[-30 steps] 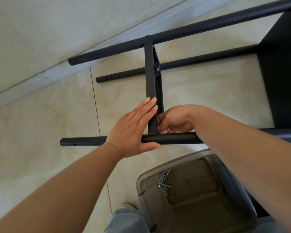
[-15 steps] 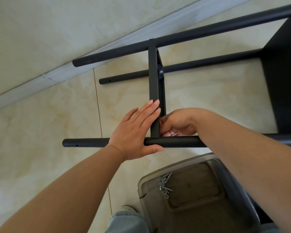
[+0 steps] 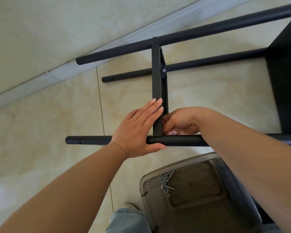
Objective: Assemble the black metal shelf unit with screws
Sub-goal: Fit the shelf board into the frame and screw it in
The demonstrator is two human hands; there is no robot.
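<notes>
The black metal shelf unit lies on its side on the tiled floor. Its near round pole (image 3: pixel 91 140) runs left to right, and a flat black crossbar (image 3: pixel 156 78) joins it to the far pole (image 3: pixel 208 31). My left hand (image 3: pixel 138 130) lies flat with straight fingers against the crossbar, thumb under the near pole at the joint. Just right of the joint, my right hand (image 3: pixel 180 122) has curled fingers pinching a small silver screw or tool (image 3: pixel 175 133); which one I cannot tell. A screw head (image 3: pixel 154 37) shows on the far pole.
A clear plastic tray (image 3: pixel 158 174) with several silver screws (image 3: pixel 165 184) sits on the floor below my right arm. A black shelf panel (image 3: pixel 286 78) stands at the right. A third pole (image 3: pixel 133 74) lies beyond the crossbar. The wall's baseboard (image 3: pixel 40 78) runs diagonally at the upper left.
Both hands stay at the joint. The view has shifted slightly; my right hand's fingers have moved a little at the joint, and a bit of silver metal now shows under them.
</notes>
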